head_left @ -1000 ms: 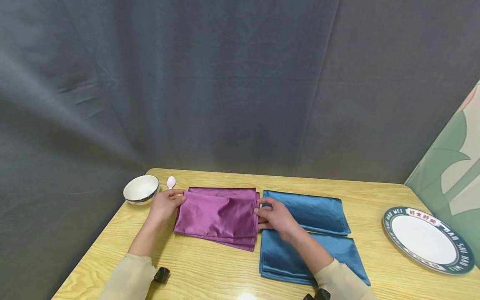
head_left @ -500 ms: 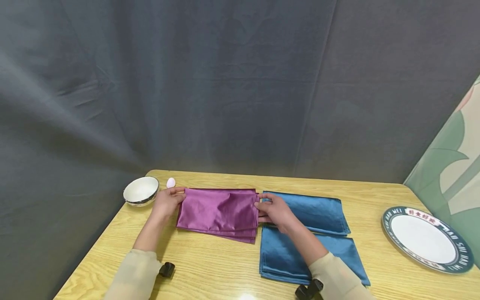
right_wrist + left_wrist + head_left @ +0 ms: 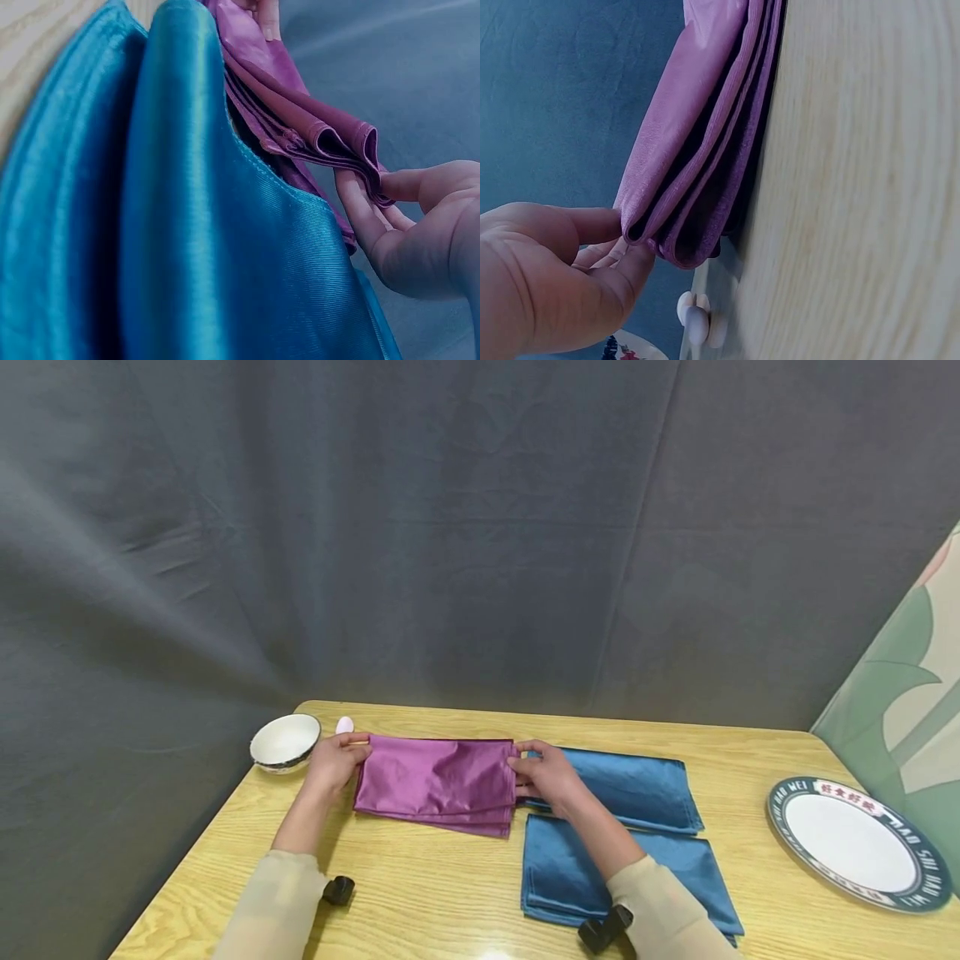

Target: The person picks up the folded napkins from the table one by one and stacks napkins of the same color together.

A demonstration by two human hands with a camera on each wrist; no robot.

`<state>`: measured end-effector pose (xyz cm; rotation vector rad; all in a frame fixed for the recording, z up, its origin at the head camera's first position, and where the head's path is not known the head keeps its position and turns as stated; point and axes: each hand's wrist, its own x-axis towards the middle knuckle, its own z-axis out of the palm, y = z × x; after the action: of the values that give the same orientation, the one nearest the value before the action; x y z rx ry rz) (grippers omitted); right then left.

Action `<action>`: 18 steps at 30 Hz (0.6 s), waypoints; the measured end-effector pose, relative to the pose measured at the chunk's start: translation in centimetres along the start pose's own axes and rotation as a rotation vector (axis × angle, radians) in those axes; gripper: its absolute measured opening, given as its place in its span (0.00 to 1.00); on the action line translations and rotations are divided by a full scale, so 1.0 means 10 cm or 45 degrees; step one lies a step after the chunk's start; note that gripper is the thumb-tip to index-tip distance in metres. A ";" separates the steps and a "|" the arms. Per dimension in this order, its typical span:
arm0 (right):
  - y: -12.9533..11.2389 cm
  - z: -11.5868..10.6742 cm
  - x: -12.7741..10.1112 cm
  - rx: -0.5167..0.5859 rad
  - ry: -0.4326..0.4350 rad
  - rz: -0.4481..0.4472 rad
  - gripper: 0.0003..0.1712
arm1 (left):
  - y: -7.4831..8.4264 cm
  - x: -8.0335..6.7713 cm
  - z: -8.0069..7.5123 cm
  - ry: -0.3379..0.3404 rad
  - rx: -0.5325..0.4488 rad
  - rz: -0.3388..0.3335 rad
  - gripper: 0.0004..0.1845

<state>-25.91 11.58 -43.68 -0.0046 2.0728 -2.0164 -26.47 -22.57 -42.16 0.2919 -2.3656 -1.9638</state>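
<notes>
A shiny folded purple cloth (image 3: 435,777) lies in several layers near the far side of the table. My left hand (image 3: 335,763) pinches its far left corner between thumb and fingers; the left wrist view shows the rounded fold (image 3: 656,172) at those fingertips. At the opposite end, my right hand (image 3: 549,775) pinches the far right corner, with stacked hems (image 3: 330,139) showing in the right wrist view. Lower layers stick out a little at the front right. A folded blue cloth (image 3: 637,789) lies right under and beside my right hand.
A second folded blue cloth (image 3: 675,872) lies nearer, under my right forearm. A white bowl (image 3: 285,742) stands at the far left edge, with a pale spoon (image 3: 345,725) beside it. A large oval plate (image 3: 847,839) lies on the right. A dark curtain (image 3: 480,543) hangs behind.
Both hands have drawn the upper purple layers away from me, so their far edge lines up with the layer beneath. The front edge has moved back too. Both hands keep their pinch.
</notes>
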 end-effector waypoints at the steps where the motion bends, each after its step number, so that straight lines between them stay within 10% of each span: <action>1: 0.00 0.00 0.01 -0.001 0.010 0.002 0.19 | 0.00 0.01 0.00 0.000 -0.006 -0.006 0.19; 18: 0.01 0.01 0.12 0.066 0.168 -0.025 0.18 | -0.04 0.11 0.09 0.061 -0.064 -0.020 0.18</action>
<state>-27.09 11.30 -43.96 0.1214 2.1043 -2.1353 -27.68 -21.99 -42.80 0.3519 -2.2886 -1.9965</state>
